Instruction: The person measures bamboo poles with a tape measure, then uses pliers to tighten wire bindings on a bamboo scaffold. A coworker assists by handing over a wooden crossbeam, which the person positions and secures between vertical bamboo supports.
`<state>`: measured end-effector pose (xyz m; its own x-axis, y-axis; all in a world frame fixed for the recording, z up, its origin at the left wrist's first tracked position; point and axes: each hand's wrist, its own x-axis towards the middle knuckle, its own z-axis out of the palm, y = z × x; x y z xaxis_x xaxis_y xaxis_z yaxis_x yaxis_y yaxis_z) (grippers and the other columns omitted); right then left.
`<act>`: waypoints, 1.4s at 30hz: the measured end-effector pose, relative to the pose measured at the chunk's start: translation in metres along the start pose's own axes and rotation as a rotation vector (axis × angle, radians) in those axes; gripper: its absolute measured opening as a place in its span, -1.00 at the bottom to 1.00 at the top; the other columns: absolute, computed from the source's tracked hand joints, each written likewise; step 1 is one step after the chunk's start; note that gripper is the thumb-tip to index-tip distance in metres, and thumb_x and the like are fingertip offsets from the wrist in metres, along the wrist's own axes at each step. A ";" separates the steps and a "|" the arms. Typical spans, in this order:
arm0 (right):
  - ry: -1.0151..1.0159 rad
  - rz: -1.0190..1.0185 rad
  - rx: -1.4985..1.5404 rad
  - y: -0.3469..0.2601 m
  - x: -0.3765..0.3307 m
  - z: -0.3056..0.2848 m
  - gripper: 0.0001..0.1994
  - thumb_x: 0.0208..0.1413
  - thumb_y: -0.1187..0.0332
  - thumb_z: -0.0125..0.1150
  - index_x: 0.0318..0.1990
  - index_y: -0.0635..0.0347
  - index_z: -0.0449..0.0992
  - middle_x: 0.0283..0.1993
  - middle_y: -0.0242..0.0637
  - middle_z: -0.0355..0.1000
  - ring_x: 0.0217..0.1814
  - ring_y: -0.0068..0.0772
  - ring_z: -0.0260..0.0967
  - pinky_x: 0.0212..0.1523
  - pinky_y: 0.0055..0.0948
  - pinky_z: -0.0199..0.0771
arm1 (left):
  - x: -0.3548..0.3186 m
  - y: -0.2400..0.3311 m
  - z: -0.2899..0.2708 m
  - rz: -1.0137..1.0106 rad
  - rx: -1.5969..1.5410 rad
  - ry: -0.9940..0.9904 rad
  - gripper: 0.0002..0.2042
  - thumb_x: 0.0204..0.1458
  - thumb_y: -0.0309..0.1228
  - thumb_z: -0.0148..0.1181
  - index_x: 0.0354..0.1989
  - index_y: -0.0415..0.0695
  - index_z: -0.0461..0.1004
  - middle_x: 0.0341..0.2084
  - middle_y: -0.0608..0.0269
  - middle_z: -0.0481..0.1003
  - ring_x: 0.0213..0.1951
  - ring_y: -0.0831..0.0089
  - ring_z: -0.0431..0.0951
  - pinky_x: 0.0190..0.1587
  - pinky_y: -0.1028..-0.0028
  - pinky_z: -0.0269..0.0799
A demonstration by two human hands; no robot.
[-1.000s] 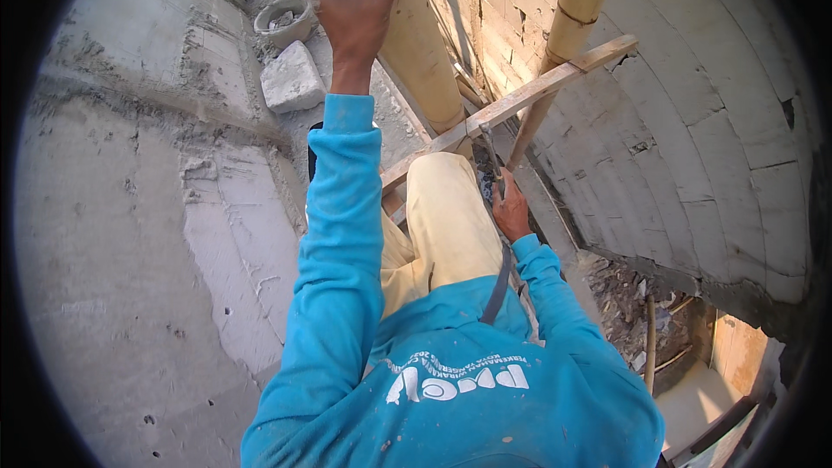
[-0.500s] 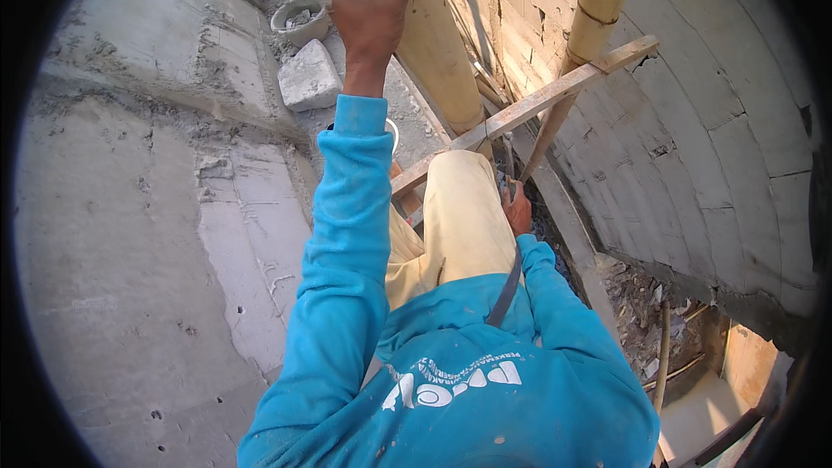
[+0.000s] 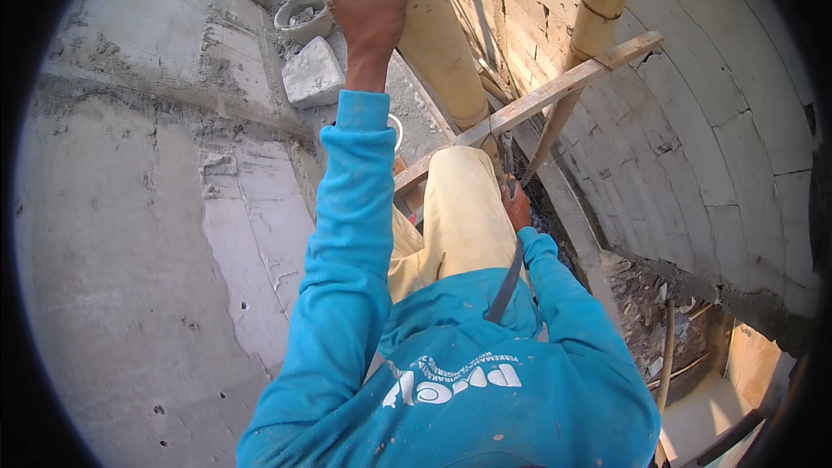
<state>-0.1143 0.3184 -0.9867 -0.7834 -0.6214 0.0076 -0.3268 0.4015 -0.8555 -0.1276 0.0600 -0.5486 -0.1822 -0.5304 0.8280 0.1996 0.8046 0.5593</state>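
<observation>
High in the view, my left hand (image 3: 371,16) is wrapped round a thick bamboo pole (image 3: 442,61), thumb on its right side. That pole slants down to a wooden plank (image 3: 555,97), which crosses in front of my raised knee. Low beside my right thigh, my right hand (image 3: 517,206) is closed, its fingers partly hidden. A slim dark thing shows at its top, too small to name. Just above that hand passes the lower end of a thinner pole (image 3: 548,140). A dark strap (image 3: 505,286) hangs at my waist.
A rough concrete wall (image 3: 121,234) rises on the left, and a block wall (image 3: 685,139) on the right. Beyond my left arm are a pale block (image 3: 314,74) and a bucket (image 3: 303,17) with rubble. Debris (image 3: 646,312) lies low at right, beside a thin stick (image 3: 666,355).
The view has shifted very slightly. Both hands keep their places, the left still round the bamboo pole.
</observation>
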 end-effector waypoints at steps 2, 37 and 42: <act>-0.110 0.154 0.164 -0.004 -0.001 -0.010 -0.42 0.33 0.11 0.06 0.28 0.45 0.26 -0.29 0.20 0.55 -0.15 0.15 0.57 -0.11 -0.07 0.49 | 0.000 0.001 0.001 -0.002 -0.025 0.032 -0.24 -0.11 -0.49 0.50 0.25 -0.31 0.15 0.02 0.02 0.45 0.05 0.24 0.50 0.13 0.31 0.44; -0.024 0.249 0.386 -0.114 -0.058 -0.193 -0.50 0.36 0.12 0.07 0.28 0.32 0.36 -0.21 -0.21 0.57 -0.29 -0.47 0.48 -0.21 -0.39 0.50 | -0.002 -0.004 -0.005 -0.098 0.059 -0.009 0.04 -0.27 -0.24 0.63 0.29 -0.33 -0.03 0.03 -0.12 0.37 0.04 0.18 0.51 0.09 0.33 0.54; 0.052 0.276 0.495 -0.141 -0.044 -0.197 -0.51 0.37 0.16 0.05 0.29 0.34 0.34 -0.24 -0.22 0.57 -0.31 -0.49 0.48 -0.24 -0.44 0.48 | 0.000 -0.001 -0.006 -0.104 0.042 0.003 0.01 -0.25 -0.25 0.62 0.28 -0.32 0.00 0.05 -0.12 0.36 0.08 0.15 0.48 0.13 0.29 0.48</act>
<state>-0.1379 0.4219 -0.7638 -0.8339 -0.4990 -0.2357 0.1706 0.1732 -0.9700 -0.1225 0.0577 -0.5492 -0.1970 -0.6123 0.7657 0.1391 0.7557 0.6400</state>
